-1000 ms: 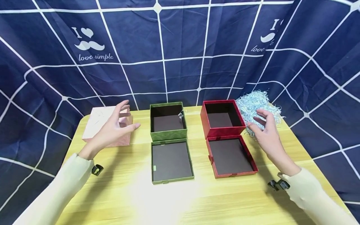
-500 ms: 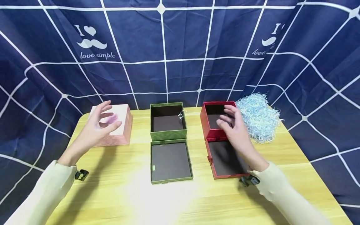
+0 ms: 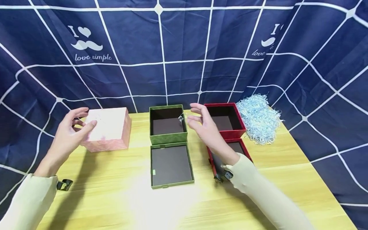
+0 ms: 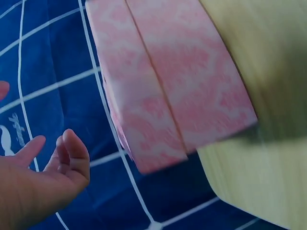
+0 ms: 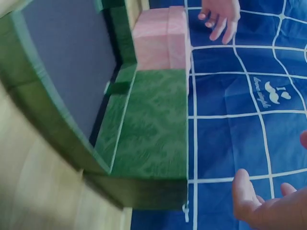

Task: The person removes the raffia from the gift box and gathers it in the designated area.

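Note:
My left hand hovers at the left edge of a pink patterned box, fingers loosely bent and holding nothing. A seam runs along that box's side in the left wrist view, where its lid sits on. My right hand hangs over the gap between two lidless boxes, its fingers near the green box and nothing in its grasp. A few pale shreds cling to the green box's right rim. Behind the right hand stands the red box, partly covered by it.
The green lid lies inside-up before its box. The red lid lies likewise before the red box, partly hidden by my right forearm. A heap of light blue shredded paper sits at the right back. A dark blue cloth hangs behind the table.
My right hand has moved left from the shredded paper, across the red box, toward the green box. My left hand has moved left from over the pink box to its left edge.

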Demonstrator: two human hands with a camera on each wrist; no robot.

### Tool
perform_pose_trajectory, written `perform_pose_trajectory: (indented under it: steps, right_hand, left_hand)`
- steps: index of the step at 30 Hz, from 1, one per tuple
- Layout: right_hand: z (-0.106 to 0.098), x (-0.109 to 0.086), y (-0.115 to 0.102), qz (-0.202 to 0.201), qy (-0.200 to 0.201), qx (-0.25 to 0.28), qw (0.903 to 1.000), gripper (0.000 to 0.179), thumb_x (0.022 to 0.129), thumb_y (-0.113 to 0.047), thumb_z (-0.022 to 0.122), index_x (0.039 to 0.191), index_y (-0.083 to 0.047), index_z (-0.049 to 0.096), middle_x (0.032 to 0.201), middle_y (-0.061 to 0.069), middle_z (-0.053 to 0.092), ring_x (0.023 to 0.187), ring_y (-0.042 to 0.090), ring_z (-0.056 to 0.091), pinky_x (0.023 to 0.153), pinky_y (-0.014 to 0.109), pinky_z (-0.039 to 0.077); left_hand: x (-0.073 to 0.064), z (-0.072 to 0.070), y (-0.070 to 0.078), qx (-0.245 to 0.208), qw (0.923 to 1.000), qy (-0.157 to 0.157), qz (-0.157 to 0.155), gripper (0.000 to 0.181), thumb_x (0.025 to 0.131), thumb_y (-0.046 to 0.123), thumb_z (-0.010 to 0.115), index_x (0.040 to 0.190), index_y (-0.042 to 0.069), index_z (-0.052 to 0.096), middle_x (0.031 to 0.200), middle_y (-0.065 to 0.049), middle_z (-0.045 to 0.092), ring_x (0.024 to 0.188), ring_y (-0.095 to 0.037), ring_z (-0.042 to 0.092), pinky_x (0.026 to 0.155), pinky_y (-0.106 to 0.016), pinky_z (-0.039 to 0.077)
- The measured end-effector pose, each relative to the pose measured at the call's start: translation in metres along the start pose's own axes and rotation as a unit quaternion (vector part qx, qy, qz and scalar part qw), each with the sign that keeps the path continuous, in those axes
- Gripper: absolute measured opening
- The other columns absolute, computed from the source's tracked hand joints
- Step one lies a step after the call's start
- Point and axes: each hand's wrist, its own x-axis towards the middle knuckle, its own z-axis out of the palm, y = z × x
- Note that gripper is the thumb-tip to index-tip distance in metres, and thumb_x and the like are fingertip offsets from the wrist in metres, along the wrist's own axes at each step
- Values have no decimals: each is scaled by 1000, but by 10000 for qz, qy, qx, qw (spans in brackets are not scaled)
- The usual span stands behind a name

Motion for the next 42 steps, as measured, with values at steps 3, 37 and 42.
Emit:
perform_pose_trajectory:
  steps: [3, 37, 42]
  right_hand:
    - [15, 7, -2, 111, -126, 206, 9996, 62, 102, -12, 69, 159, -12, 45, 157, 17, 44, 138, 36, 58, 113, 51, 48]
    - [191, 65, 13, 1170, -684, 789, 9876, 52, 104, -8, 68, 154, -11, 55, 150, 18, 52, 116, 19, 67, 94, 34, 60]
    - [207, 70, 25, 1118, -350, 395, 9923, 51, 103, -4, 64, 153, -12, 57, 153, 17, 52, 124, 21, 66, 96, 34, 56]
  left_hand:
    - [-1, -5, -10, -62, 9998, 115, -149, 45, 103, 11, 73, 143, 30, 61, 124, 19, 55, 95, -7, 53, 71, -11, 46]
    - [41, -43, -92, -3743, 8910, -2000, -1611, 51, 115, -3, 42, 147, 29, 65, 107, 2, 71, 96, -11, 69, 78, -32, 59]
    - [43, -41, -97, -3948, 8793, -2118, -1616, 53, 114, -7, 41, 144, 26, 70, 106, 0, 73, 94, -14, 72, 76, -35, 62]
